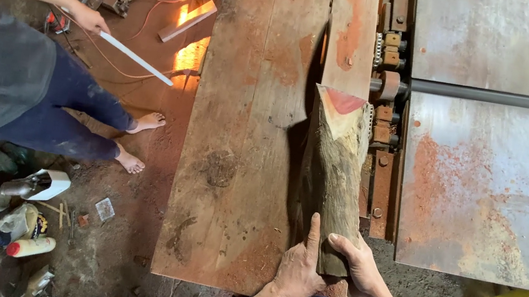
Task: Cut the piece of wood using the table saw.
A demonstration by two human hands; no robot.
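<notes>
The log [331, 178] lies lengthwise on the wooden saw table [241, 166], gripped at its near end by the left hand [298, 270] and right hand [354, 259]. Feeding is in hand; a steady, straight push is called for.

Both forearms come up from the bottom edge, close together and angled slightly toward each other. The left hand [300, 269] lies palm-down with its fingers wrapped forward and its thumb raised straight up along the side of what it clasps. The right hand [354, 259] grips from the other side, fingers curled over the top, knuckles bent, wrist turned slightly inward.
</notes>
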